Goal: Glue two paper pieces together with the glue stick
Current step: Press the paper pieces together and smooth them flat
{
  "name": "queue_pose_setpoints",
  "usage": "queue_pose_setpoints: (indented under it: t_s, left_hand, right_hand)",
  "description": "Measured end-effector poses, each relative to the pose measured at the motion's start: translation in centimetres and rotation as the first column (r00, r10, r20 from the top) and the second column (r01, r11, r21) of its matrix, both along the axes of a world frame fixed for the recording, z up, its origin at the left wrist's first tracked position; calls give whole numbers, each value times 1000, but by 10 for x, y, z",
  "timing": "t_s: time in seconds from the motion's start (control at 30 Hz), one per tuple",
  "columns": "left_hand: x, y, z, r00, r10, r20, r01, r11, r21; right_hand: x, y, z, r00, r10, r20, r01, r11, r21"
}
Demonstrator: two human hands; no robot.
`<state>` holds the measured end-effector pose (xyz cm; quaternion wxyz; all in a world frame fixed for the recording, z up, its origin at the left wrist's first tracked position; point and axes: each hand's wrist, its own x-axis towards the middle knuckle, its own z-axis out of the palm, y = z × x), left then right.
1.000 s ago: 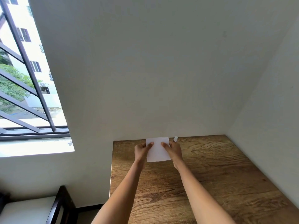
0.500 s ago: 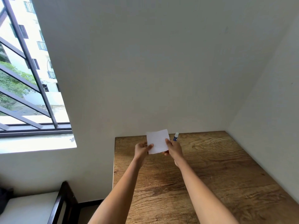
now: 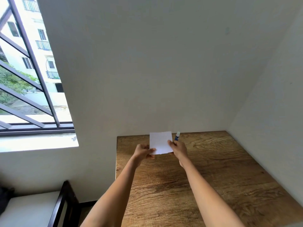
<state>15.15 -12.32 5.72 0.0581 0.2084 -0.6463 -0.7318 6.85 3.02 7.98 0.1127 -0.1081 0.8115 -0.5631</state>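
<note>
paper (image 3: 161, 142) held upright between both hands

left hand (image 3: 143, 152) and right hand (image 3: 178, 149) pinch its lower corners; glue stick (image 3: 177, 136) is gripped in the right, pointing up beside the sheet.

Matt white paper (image 3: 161, 142); glue stick (image 3: 177, 136) of smooth blue and white plastic; table (image 3: 213, 169) of grained, matt brown wood; matt painted wall (image 3: 155, 71).

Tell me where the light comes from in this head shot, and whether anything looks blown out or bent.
Head view: daylight enters from the window at left; its sill is blown out to near white. The wide lens bends the window bars and wall edges. The paper, pinched by the left hand and right hand, is bright but readable; the glue stick label is too small to read.
</note>
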Motion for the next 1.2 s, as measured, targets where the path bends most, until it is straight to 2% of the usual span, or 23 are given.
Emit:
queue_pose_setpoints:
  t_s: [0.07, 0.17, 0.27, 0.33, 0.43, 0.57, 0.73, 0.87, 0.97, 1.2]
  left_hand:
    - [3, 0, 2, 998, 64, -21, -63, 997, 39]
    - [1, 4, 4, 971, 232, -64, -224, 968, 117]
    - [-2, 11, 0, 968, 248, -49, -239, 961, 135]
    - [-2, 16, -4, 974, 225, -18, -221, 968, 120]
    - [0, 18, -5, 980, 200, -2, -198, 972, 123]
    - [2, 11, 2, 984, 176, -23, -170, 974, 149]
    - [4, 1, 3, 986, 164, -7, -161, 973, 163]
    - [5, 4, 2, 996, 90, 5, -90, 986, 140]
    - [6, 11, 3, 998, 55, 4, -55, 991, 120]
    - [5, 11, 3, 971, 238, -16, -233, 962, 145]
  right_hand:
    - [5, 1, 1, 999, -21, 30, 24, 994, -106]
    - [23, -4, -8, 981, -35, 193, 101, 935, -340]
    - [50, -25, -25, 958, 35, 285, 73, 930, -361]
    - [58, -39, -33, 951, -36, 308, 159, 909, -386]
    - [53, -40, -33, 926, -208, 314, 309, 896, -318]
    - [38, -20, -27, 945, -221, 241, 283, 922, -264]
    - [22, -1, -17, 939, -309, 147, 340, 891, -300]
    - [22, -1, -4, 996, -79, 37, 84, 981, -174]
    - [21, -4, -2, 996, -77, 47, 82, 991, -110]
    - [24, 0, -7, 999, -45, 3, 45, 999, -14]
